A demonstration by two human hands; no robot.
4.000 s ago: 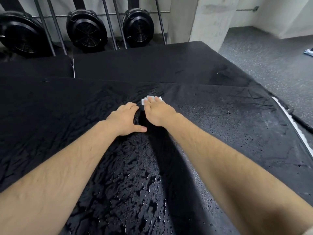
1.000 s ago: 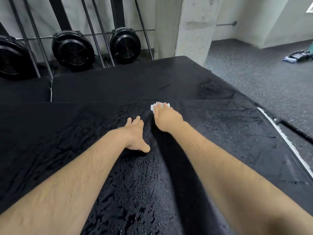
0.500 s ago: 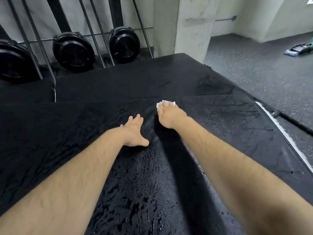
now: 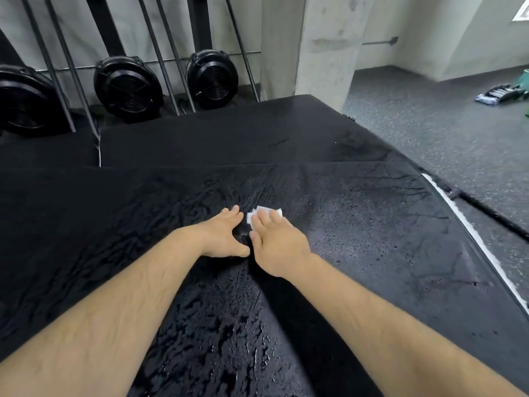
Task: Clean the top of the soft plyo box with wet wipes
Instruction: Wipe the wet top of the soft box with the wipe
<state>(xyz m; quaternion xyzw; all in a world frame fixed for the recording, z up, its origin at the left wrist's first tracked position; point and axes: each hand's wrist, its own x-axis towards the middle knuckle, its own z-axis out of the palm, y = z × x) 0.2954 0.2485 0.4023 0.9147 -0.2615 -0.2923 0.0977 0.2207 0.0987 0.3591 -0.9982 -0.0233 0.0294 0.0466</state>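
The black soft plyo box top [image 4: 372,239] fills most of the head view and glistens with wet streaks down its middle. A small white wet wipe [image 4: 262,212] lies flat on it, mostly hidden under my right hand [image 4: 274,242], whose straight fingers press it against the surface. Just to the left, my left hand [image 4: 223,236] rests flat on the wet top with fingers extended, its thumb nearly touching my right hand.
A lower black box [image 4: 229,133] sits beyond the far edge. Black fan units [image 4: 128,87] and metal bars stand at the back wall beside a concrete pillar [image 4: 312,44]. Grey speckled floor [image 4: 443,133] lies right, with a wipe packet [image 4: 499,94] on it.
My right hand has drawn the wipe back from the box's far edge toward me and slightly left. My left hand stays planted, now close beside the right.
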